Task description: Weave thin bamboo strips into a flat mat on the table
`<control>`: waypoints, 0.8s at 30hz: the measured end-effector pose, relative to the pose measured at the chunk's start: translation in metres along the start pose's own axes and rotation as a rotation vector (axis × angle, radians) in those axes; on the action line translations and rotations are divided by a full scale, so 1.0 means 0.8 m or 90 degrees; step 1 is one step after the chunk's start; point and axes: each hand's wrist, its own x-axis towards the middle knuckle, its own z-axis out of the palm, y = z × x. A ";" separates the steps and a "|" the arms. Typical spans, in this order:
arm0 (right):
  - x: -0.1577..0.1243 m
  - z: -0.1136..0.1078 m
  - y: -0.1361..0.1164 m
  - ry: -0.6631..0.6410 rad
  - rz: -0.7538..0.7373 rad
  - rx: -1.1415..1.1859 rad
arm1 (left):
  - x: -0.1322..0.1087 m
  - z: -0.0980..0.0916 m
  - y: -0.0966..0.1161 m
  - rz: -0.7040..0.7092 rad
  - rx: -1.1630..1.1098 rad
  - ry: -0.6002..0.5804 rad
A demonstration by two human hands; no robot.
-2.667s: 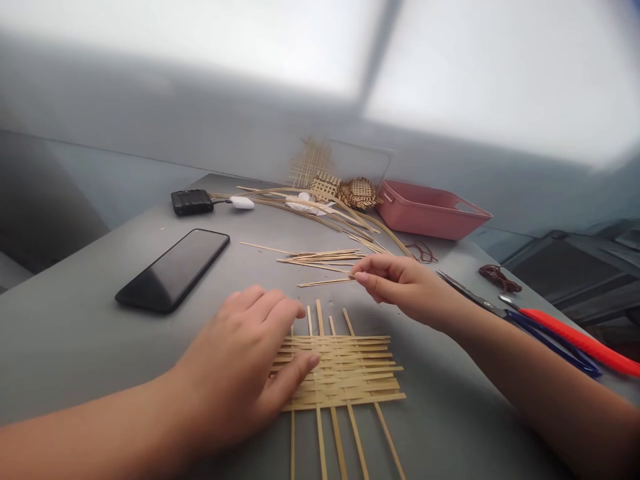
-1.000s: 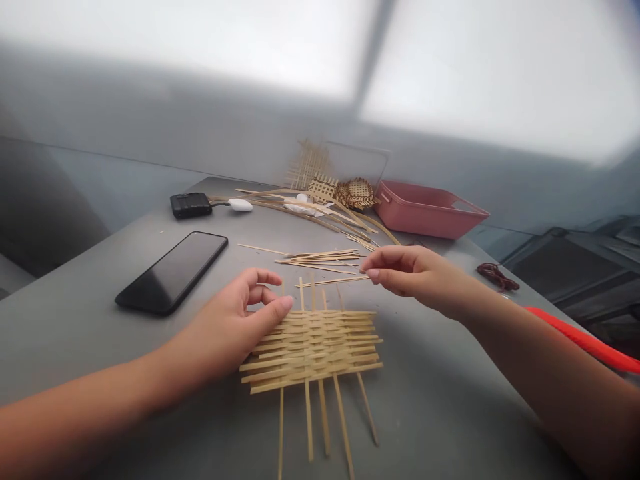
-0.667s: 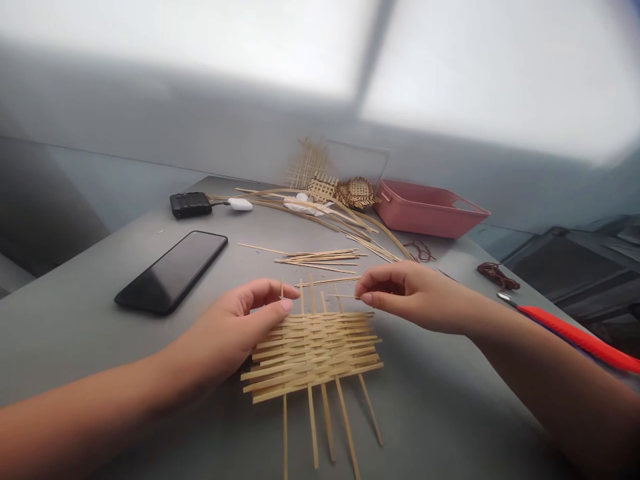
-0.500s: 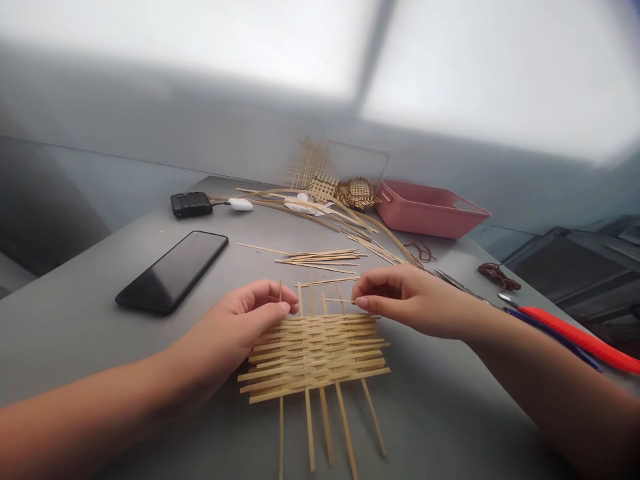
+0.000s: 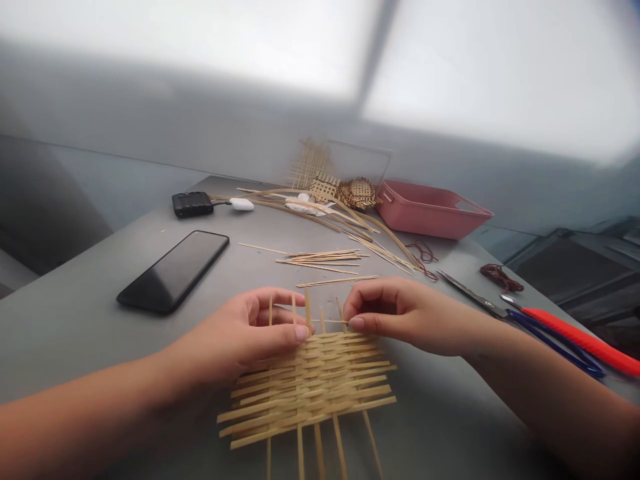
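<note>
A woven mat of pale bamboo strips lies tilted in front of me, its upright strips sticking out at the far and near edges. My left hand is closed at the mat's far left edge, thumb on the weave and fingers behind the upright strips. Between thumb and fingertips, my right hand pinches a thin bamboo strip, which runs leftward among the upright strips just above the far edge. The strip's left end is partly hidden near my left fingers.
Loose thin strips lie beyond the mat. A phone and a black power bank are at left. Small woven pieces and a pink basket stand at the back. Scissors and a red-handled cutter lie at right.
The mat has come nearer and shifted slightly left. My left hand has slid right along its far edge, and my right hand has moved lower with the thin strip, closer to the weave.
</note>
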 end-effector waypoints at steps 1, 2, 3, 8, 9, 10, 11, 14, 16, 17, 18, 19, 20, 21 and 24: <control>-0.001 0.000 -0.002 -0.004 -0.001 0.005 | -0.002 0.001 0.001 -0.009 -0.007 0.010; -0.001 0.001 -0.003 -0.008 -0.001 0.009 | -0.003 0.003 0.003 -0.019 -0.007 0.018; -0.001 0.001 -0.004 -0.010 0.001 0.014 | -0.005 0.003 0.006 -0.028 -0.002 0.017; -0.001 0.002 -0.005 -0.019 -0.001 0.043 | -0.007 -0.002 0.019 -0.031 0.048 -0.090; -0.001 0.003 -0.005 -0.020 -0.002 0.044 | -0.007 -0.003 0.021 -0.032 0.049 -0.095; -0.001 0.003 -0.005 -0.019 -0.004 0.042 | -0.007 -0.004 0.022 -0.035 0.045 -0.090; -0.001 0.004 -0.006 -0.019 -0.005 0.041 | -0.007 -0.005 0.023 -0.038 0.036 -0.081; -0.003 0.007 -0.006 -0.019 -0.007 0.045 | -0.007 -0.006 0.025 -0.052 0.009 -0.075; -0.003 0.008 -0.006 -0.017 -0.008 0.049 | -0.007 -0.007 0.026 -0.052 -0.004 -0.110; -0.003 0.009 -0.006 -0.014 -0.010 0.049 | -0.007 -0.008 0.026 -0.054 -0.013 -0.127; -0.003 0.009 -0.006 -0.010 -0.013 0.047 | -0.007 -0.010 0.027 -0.058 -0.025 -0.137; -0.003 0.009 -0.006 -0.007 -0.016 0.045 | -0.007 -0.011 0.028 -0.065 -0.039 -0.140; -0.003 0.009 -0.005 -0.005 -0.017 0.042 | -0.006 -0.012 0.029 -0.075 -0.051 -0.135; -0.003 0.009 -0.005 -0.004 -0.016 0.038 | -0.006 -0.014 0.030 -0.087 -0.059 -0.130; -0.003 0.009 -0.007 -0.006 -0.003 0.028 | -0.003 -0.017 0.031 -0.126 -0.046 -0.141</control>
